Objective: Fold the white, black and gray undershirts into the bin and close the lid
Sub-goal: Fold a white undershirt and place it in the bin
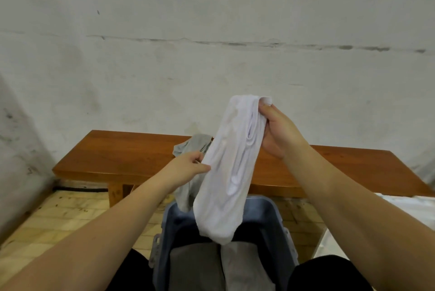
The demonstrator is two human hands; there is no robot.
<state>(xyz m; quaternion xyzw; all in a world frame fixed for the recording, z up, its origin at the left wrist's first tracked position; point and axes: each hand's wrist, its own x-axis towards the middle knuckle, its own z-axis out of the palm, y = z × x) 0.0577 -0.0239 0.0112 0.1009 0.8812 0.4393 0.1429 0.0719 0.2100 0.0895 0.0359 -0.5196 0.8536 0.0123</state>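
A white undershirt (229, 165), folded into a long strip, hangs in the air above the blue-grey bin (280, 217). My right hand (277, 130) grips its top end and my left hand (188, 168) pinches its left edge halfway down. The lower end dangles just inside the bin's mouth. A grey undershirt (194, 145) lies draped over the front edge of the wooden bench (122, 158), partly hidden behind my left hand and the white one. In the bin lie a dark grey folded garment (195, 267) and a lighter grey one (244, 264), side by side.
The bench stands against a white wall, the bin between my knees in front of it. A white sheet or lid (400, 210) lies at the right edge. Tiled floor (61, 213) spreads to the left.
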